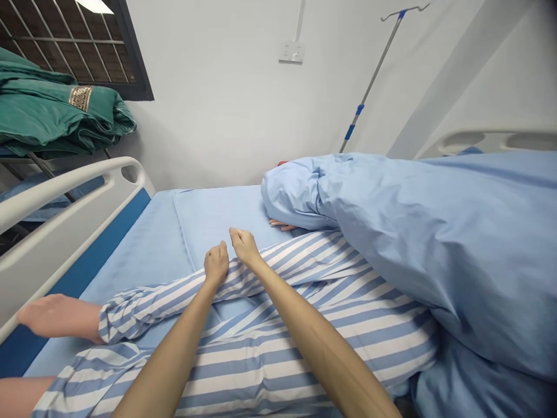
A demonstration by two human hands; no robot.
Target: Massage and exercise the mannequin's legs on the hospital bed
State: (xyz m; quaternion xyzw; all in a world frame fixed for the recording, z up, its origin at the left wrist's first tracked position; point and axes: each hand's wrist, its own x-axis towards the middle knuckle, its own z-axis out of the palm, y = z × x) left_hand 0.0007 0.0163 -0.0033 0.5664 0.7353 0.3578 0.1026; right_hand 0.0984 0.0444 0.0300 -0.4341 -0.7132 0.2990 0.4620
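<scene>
Both hands are curled into fists over the far leg of a figure lying on a bed. My left hand [216,262] rests at or just above the far trouser leg [169,296], around the knee. Close beside it on the right, my right hand [244,244] is at the leg's far edge, thumb side up. Nothing shows in either fist; whether they press on the cloth I cannot tell. The trousers have blue and white stripes. A bare foot [56,316] sticks out of the far leg. The near trouser leg [243,366] lies under my forearms.
A blue quilt [413,232] covers the figure's upper body, with fingers [282,224] showing at its edge. At the left stands the bed's end board [73,232]. Behind are a drip pole [374,78], a wall socket [291,52] and a folded green blanket [47,110].
</scene>
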